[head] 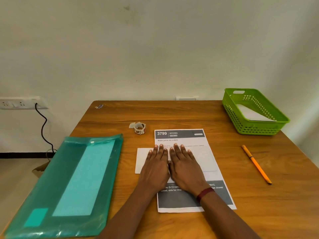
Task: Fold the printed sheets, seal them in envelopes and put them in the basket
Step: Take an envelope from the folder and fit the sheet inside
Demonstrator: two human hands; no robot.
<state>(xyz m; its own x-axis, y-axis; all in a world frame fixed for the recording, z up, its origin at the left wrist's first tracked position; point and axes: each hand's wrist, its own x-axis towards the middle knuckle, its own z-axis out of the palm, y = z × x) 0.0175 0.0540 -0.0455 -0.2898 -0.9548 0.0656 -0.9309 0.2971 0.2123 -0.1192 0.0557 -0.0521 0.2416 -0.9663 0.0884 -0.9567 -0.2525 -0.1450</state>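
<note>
Left hand [156, 167] and right hand [185, 168] lie flat, fingers straight, side by side; pressing the envelope [142, 160].

Table [172, 114]: smooth wood-grain. Printed sheet [183, 140]: matt paper. Basket [231, 116]: perforated plastic. Folder [69, 178]: glossy translucent plastic.

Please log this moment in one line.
hands: flat on white paper envelope; envelope: across printed white sheet; green plastic basket: paper inside

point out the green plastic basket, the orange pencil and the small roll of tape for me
green plastic basket [259, 129], head view, on its near perforated wall
orange pencil [257, 164], head view, middle of its shaft
small roll of tape [139, 131], head view, on the roll's outer side
</note>
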